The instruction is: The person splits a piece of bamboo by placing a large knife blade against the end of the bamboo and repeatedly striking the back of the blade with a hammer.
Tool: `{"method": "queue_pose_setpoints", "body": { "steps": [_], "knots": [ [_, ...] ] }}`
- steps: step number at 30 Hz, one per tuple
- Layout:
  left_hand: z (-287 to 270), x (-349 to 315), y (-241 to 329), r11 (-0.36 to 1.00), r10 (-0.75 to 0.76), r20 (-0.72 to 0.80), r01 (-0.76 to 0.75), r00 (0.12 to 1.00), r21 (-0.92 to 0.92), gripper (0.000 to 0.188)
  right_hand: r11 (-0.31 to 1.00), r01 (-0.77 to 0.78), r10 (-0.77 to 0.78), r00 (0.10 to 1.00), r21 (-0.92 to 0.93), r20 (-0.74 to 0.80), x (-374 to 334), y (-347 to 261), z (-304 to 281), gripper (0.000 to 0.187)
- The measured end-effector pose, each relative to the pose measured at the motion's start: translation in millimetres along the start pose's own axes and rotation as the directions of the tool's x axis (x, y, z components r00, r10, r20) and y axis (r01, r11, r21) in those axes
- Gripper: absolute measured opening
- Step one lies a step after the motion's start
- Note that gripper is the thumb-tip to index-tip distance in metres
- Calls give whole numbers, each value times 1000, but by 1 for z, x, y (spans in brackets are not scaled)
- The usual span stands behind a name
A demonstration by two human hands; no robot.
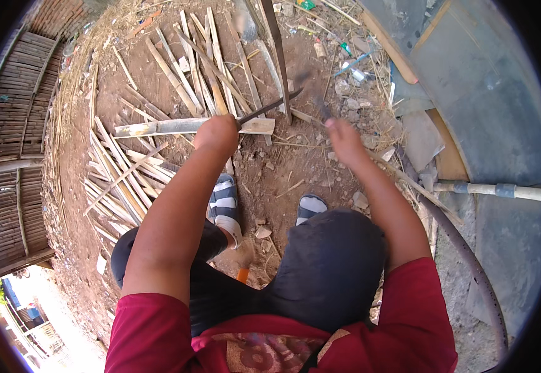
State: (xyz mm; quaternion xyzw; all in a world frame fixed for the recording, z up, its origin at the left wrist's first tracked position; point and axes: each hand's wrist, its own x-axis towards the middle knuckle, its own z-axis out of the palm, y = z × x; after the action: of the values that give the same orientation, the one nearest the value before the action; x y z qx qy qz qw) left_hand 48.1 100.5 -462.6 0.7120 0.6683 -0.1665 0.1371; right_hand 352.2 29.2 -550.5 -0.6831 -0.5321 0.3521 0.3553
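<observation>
My left hand point(216, 133) is closed around the handle of a long knife point(269, 108). Its narrow dark blade points up and to the right, the tip close to an upright bamboo piece point(276, 53). Beneath that hand lies a wide split bamboo slat point(165, 127), running left to right across the dirt. To the right, my right hand point(345, 140) is closed on a dark tool point(325, 112) smeared by motion; its kind cannot be made out. Between the tool and the knife blade there is a gap.
Many split bamboo strips point(118, 174) lie piled at the left, with more strips point(199, 68) fanned out ahead. Grey sheets point(494, 81) and a pale pole point(491, 188) lie at the right. A dark curved pipe point(469, 267) passes near my right arm. My sandalled foot point(224, 196) is below the slat.
</observation>
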Motion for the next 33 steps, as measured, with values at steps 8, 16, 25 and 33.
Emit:
{"method": "queue_pose_setpoints", "body": {
  "steps": [8,16,25,33],
  "knots": [
    [4,-7,-6,999,-17,4,17,1000,-37,28,988,6,-8,1000,154,10,5,-55,-28,47],
    [-10,-2,7,999,26,24,-27,999,17,28,948,34,4,993,-317,118,-26,21,10,45],
    [-4,-2,2,998,52,0,-52,999,25,24,938,-54,37,998,341,57,-14,-7,-12,46],
    [1,-6,1,1000,-18,-3,18,1000,0,26,987,-145,151,981,-64,118,3,-23,-11,53]
  ]
}}
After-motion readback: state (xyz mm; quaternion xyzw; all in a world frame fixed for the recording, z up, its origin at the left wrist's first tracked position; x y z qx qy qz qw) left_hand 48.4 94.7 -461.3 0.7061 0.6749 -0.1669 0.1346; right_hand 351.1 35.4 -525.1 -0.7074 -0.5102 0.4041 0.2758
